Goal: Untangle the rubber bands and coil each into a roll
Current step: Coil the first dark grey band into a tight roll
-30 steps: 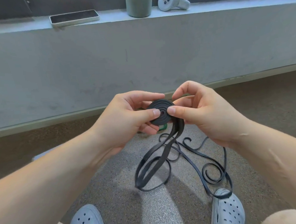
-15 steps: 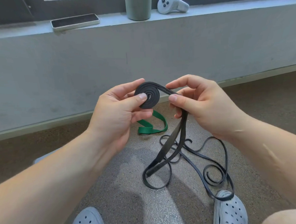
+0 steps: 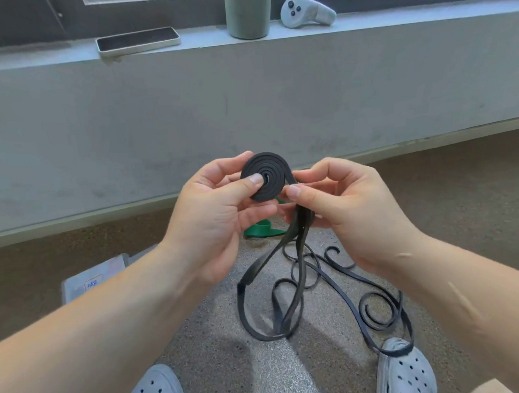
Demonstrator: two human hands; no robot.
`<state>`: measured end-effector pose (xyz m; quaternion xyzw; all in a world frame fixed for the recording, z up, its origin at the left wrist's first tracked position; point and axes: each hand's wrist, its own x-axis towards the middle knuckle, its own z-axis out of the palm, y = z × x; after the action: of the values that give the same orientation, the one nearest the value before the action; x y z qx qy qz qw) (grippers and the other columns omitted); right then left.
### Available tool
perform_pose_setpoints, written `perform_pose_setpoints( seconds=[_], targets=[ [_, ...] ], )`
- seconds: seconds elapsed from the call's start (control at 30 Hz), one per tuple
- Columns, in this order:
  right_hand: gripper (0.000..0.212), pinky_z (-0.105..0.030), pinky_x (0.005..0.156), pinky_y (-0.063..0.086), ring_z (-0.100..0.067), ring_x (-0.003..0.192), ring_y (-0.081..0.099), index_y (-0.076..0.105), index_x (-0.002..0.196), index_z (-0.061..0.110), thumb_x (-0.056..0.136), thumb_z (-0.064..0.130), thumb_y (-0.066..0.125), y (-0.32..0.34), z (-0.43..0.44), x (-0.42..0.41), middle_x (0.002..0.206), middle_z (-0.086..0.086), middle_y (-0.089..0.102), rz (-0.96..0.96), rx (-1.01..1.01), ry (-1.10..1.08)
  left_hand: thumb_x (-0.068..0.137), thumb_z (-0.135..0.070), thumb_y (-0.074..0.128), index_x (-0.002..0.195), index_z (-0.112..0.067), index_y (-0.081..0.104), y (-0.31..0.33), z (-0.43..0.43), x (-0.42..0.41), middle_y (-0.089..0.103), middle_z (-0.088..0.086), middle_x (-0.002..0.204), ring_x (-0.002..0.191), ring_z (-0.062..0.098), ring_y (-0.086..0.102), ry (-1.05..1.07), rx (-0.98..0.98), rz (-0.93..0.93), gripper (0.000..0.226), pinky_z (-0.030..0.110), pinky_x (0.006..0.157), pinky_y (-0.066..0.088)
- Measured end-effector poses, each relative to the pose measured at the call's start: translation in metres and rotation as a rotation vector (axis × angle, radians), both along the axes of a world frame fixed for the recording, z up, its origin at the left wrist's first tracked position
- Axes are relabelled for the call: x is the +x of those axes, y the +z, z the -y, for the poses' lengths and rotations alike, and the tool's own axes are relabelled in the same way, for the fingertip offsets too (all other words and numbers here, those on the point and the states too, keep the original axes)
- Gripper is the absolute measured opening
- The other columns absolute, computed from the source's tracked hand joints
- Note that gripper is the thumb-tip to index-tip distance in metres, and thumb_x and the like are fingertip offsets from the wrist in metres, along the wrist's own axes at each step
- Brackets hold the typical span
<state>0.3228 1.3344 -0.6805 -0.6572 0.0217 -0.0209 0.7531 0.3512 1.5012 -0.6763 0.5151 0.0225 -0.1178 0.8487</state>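
Observation:
My left hand (image 3: 220,216) holds a tight flat coil of black rubber band (image 3: 272,173), thumb pressed on its centre and fingers behind it. My right hand (image 3: 340,210) pinches the same band just where it leaves the coil. The loose tail of the black band (image 3: 293,284) hangs from my right hand down to the floor in a long loop. A thinner black band (image 3: 375,307) lies on the floor in curls, reaching my right shoe. A green band (image 3: 261,230) lies on the floor behind my hands, mostly hidden.
My two grey perforated shoes (image 3: 402,372) sit at the bottom edge. A flat pale box (image 3: 94,280) lies on the floor at left. On the concrete ledge (image 3: 64,59) rest a phone (image 3: 138,42), a grey-green cup (image 3: 248,12) and a white controller (image 3: 305,10).
Both hands came back together after the right hand had drawn the band out sideways. The coil has grown by about one turn, and the hanging loop has shifted on the floor.

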Motion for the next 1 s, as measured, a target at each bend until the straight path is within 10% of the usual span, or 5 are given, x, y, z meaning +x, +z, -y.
perform_pose_setpoints(
  seconds=[0.4,0.63,1.0],
  targets=[
    [0.008,-0.022,0.061,0.054,-0.015,0.070,0.073,0.072,0.081,0.000,0.078,-0.003,0.079,0.000,0.005,-0.006,0.080,-0.008,0.078,0.100,-0.120,-0.143,0.091,0.001,0.065,0.090,-0.018,0.050,-0.009,0.007,-0.017,0.072,0.015,0.090,0.051,0.022,0.065,-0.140,0.119,0.029,0.024,0.024,0.035,0.046],
    [0.013,-0.027,0.073,0.058,-0.019,0.076,0.074,0.074,0.081,0.005,0.075,-0.005,0.080,0.013,0.026,0.001,0.083,-0.010,0.078,0.073,-0.291,0.095,0.088,0.005,0.067,0.109,-0.020,0.065,0.004,-0.009,0.005,0.073,0.014,0.095,0.055,0.032,0.066,-0.359,0.457,0.238,0.033,0.030,0.042,0.049],
    [0.027,-0.028,0.069,0.054,-0.016,0.071,0.066,0.068,0.085,0.017,0.067,0.018,0.088,0.011,0.025,0.006,0.075,-0.005,0.071,0.032,-0.274,0.092,0.087,0.006,0.068,0.101,-0.017,0.074,0.001,-0.004,0.003,0.073,0.011,0.085,0.053,0.033,0.066,-0.303,0.388,0.227,0.028,0.035,0.051,0.058]
  ],
)
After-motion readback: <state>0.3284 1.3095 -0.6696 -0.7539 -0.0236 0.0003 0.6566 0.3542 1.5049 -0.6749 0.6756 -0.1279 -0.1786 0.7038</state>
